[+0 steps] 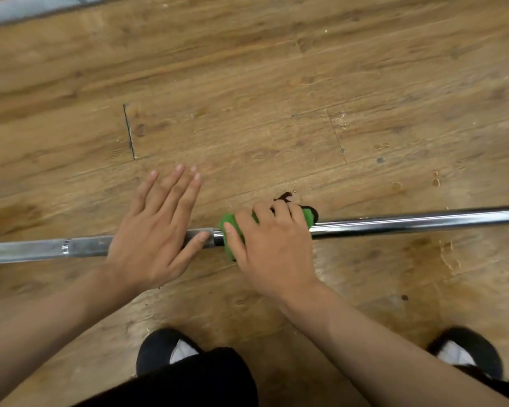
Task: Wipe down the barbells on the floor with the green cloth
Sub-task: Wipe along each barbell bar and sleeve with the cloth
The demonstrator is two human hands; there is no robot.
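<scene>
A long chrome barbell [409,220] lies across the wooden floor from left edge to right edge. My right hand [271,245] grips the green cloth [228,224], which is wrapped around the bar near its middle. My left hand [156,230] lies flat over the bar's knurled section just left of the cloth, fingers straight and spread, thumb along the bar. Green cloth also shows past my right fingers, with a dark edge.
Another metal bar [36,7] lies at the far top left corner. My two feet in black slippers [165,351] [467,351] stand close behind the barbell. Wooden floor [247,98] stretches beyond the bar.
</scene>
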